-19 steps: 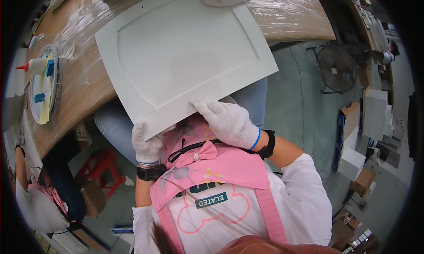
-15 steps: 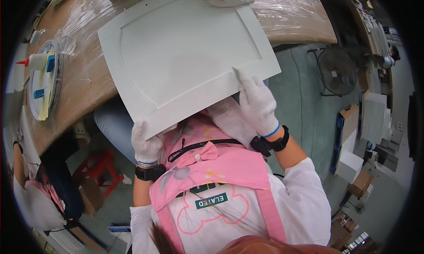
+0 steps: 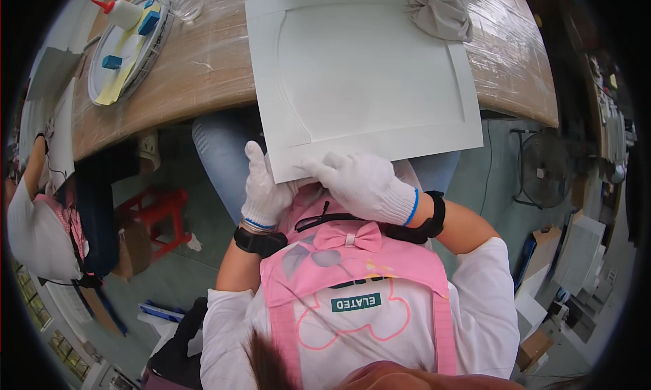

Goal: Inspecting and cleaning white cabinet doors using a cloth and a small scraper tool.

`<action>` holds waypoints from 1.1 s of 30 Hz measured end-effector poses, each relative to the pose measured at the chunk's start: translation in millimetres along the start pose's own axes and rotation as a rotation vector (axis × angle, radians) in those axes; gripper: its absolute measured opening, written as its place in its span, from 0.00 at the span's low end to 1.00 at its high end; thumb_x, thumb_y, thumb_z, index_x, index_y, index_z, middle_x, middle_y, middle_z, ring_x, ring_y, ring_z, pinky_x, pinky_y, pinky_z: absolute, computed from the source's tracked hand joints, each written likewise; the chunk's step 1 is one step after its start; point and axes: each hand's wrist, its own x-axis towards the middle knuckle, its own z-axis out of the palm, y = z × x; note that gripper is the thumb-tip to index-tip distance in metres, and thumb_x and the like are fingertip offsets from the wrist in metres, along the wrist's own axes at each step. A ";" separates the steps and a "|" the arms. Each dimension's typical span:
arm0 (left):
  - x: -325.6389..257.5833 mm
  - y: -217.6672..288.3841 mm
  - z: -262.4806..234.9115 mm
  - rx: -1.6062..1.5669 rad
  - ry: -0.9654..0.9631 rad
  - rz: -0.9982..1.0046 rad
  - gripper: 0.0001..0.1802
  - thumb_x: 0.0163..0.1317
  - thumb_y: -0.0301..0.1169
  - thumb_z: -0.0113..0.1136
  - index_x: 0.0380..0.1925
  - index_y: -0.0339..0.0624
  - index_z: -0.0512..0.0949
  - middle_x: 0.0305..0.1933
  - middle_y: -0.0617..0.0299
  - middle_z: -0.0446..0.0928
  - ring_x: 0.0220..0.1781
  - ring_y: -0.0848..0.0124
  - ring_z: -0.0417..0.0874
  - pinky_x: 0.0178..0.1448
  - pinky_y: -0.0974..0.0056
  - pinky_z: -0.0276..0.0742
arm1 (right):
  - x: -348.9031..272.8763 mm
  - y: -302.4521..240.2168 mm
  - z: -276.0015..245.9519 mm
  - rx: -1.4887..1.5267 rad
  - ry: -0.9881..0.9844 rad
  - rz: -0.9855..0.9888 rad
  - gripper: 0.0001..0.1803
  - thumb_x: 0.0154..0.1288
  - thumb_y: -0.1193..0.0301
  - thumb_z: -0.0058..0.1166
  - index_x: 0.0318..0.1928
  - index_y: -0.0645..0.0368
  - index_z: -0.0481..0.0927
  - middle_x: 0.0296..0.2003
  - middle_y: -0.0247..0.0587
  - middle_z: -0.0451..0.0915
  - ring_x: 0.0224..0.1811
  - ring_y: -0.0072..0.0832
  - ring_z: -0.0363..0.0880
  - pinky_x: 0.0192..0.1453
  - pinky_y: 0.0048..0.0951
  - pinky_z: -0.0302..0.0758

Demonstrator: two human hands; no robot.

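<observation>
A large white panel (image 3: pixel 369 85) with a recessed middle and raised flat borders lies over the table edge, its near side reaching toward my lap. My left hand (image 3: pixel 266 192), in a white knit glove, is at the panel's near left corner. Its thumb sticks up beside the edge, and the other fingers are mostly hidden around the corner. Across the near border lies my gloved right hand (image 3: pixel 366 186), its bent fingers pointing left to that corner. What its fingertips pinch, if anything, cannot be made out. A crumpled light grey cloth (image 3: pixel 444 13) covers the panel's far right corner.
A film-wrapped table (image 3: pixel 210 78) spans the front. On its left stands a round white lid or tray (image 3: pixel 129 78) holding a red-tipped glue bottle (image 3: pixel 125 13) and blue blocks (image 3: pixel 112 62). A floor fan (image 3: pixel 546 169) is at right, a red stool (image 3: pixel 156 217) at left. A co-worker (image 3: pixel 51 234) sits far left.
My right hand has moved left along the near border to the left corner. The thin grey piece seen in its fingers no longer shows. The view has shifted, and my left thumb now points up.
</observation>
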 end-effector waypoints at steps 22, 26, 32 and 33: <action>-3.6 18.7 -4.9 0.101 -0.084 0.088 0.46 0.72 0.64 0.31 0.71 0.32 0.53 0.68 0.45 0.67 0.71 0.54 0.69 0.71 0.51 0.68 | 45.5 6.9 -13.4 0.006 -0.035 -0.419 0.17 0.58 0.70 0.55 0.50 0.48 0.80 0.38 0.36 0.80 0.43 0.38 0.81 0.44 0.37 0.77; 5.2 20.0 -14.2 0.244 -0.056 0.139 0.39 0.75 0.57 0.36 0.69 0.32 0.58 0.67 0.47 0.68 0.69 0.57 0.70 0.70 0.53 0.69 | 46.9 39.5 -36.4 0.061 0.130 -0.122 0.13 0.58 0.71 0.56 0.45 0.51 0.82 0.36 0.38 0.80 0.41 0.39 0.81 0.44 0.38 0.77; 16.3 23.8 -10.0 0.095 0.046 0.032 0.29 0.77 0.45 0.43 0.66 0.32 0.64 0.64 0.49 0.73 0.65 0.59 0.75 0.67 0.56 0.73 | 47.8 73.4 -87.7 0.257 0.305 0.558 0.12 0.67 0.65 0.51 0.41 0.59 0.83 0.33 0.48 0.83 0.37 0.44 0.82 0.42 0.38 0.76; 18.2 25.3 -4.3 0.110 0.081 0.011 0.27 0.77 0.43 0.43 0.65 0.32 0.64 0.63 0.50 0.73 0.63 0.60 0.77 0.65 0.57 0.75 | 46.6 86.9 -93.7 0.246 0.322 0.568 0.12 0.67 0.65 0.51 0.41 0.59 0.83 0.33 0.48 0.83 0.37 0.44 0.82 0.42 0.38 0.76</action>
